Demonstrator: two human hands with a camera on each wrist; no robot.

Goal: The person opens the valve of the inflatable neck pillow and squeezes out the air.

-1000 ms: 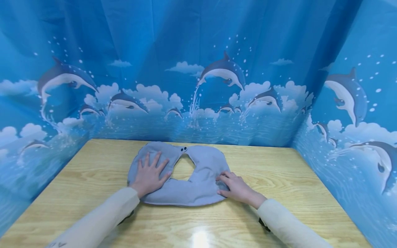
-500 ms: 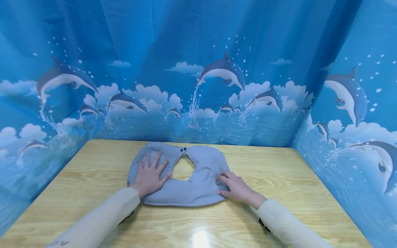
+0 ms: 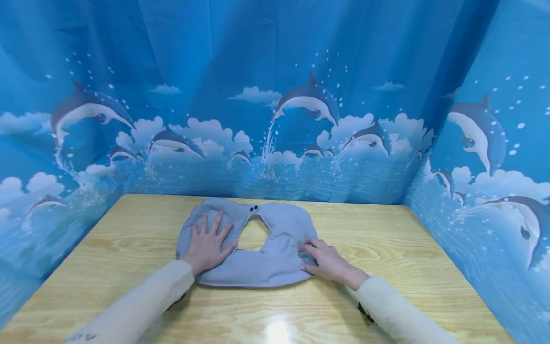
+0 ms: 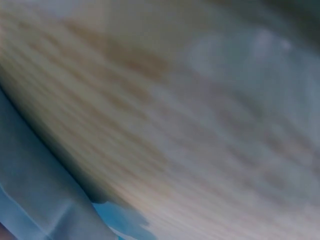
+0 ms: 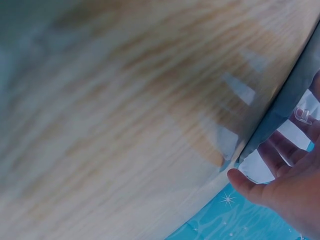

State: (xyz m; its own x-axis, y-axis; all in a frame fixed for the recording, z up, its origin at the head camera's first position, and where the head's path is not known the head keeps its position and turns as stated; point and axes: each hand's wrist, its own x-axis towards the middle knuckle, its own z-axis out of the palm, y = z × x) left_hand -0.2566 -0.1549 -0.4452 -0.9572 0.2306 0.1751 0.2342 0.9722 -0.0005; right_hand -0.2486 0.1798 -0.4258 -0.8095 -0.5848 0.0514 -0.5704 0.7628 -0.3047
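A grey fabric neck pillow (image 3: 270, 270), nearly flat, lies on the table with two black snap buttons (image 3: 254, 208) at its far side. My left hand (image 3: 208, 248) rests on its left part, palm down, fingers spread. On the right edge sits my right hand (image 3: 328, 263), its bent fingers and thumb apart around a darker translucent patch (image 3: 309, 259). The right wrist view catches a small clear valve (image 5: 302, 115) beside the fingers of this hand (image 5: 292, 187). In the left wrist view only the pillow's edge (image 4: 40, 185) shows; the left hand is out of sight there.
The wooden table (image 3: 386, 239) extends on all sides of the pillow. A blue dolphin-print curtain (image 3: 258, 119) hangs along the table's back and sides. Light glares off the tabletop near the front.
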